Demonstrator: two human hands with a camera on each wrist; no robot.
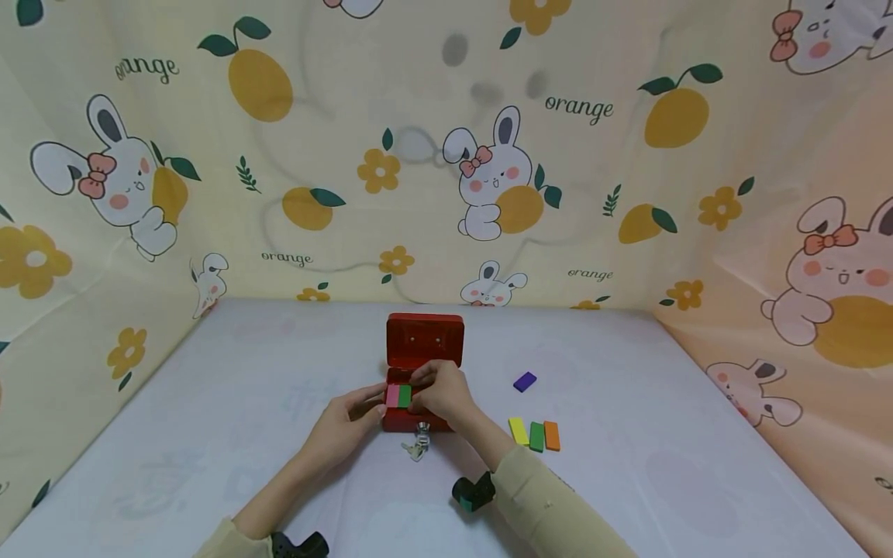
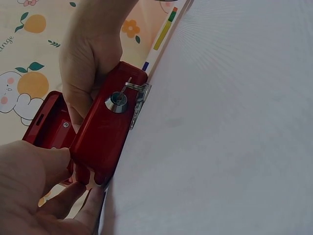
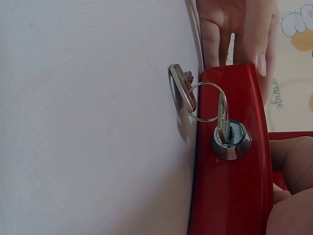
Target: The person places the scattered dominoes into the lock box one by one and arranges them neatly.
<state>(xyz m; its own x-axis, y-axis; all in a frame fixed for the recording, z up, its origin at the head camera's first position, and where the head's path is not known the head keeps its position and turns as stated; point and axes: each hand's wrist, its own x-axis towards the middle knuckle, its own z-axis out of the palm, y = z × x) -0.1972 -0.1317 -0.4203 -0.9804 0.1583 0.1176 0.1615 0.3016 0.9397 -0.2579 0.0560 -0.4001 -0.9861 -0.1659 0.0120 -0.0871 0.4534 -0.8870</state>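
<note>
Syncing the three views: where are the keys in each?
Head: keys in the lower half, slightly left of centre.
Left wrist: keys mainly in the upper half, slightly left of centre.
Right wrist: keys mainly in the upper half, right of centre.
Shared landmark: red box, keys at its front.

My red box, pink block, green block, beige sleeves, white bench, cream rabbit-and-orange-print backdrop.
</note>
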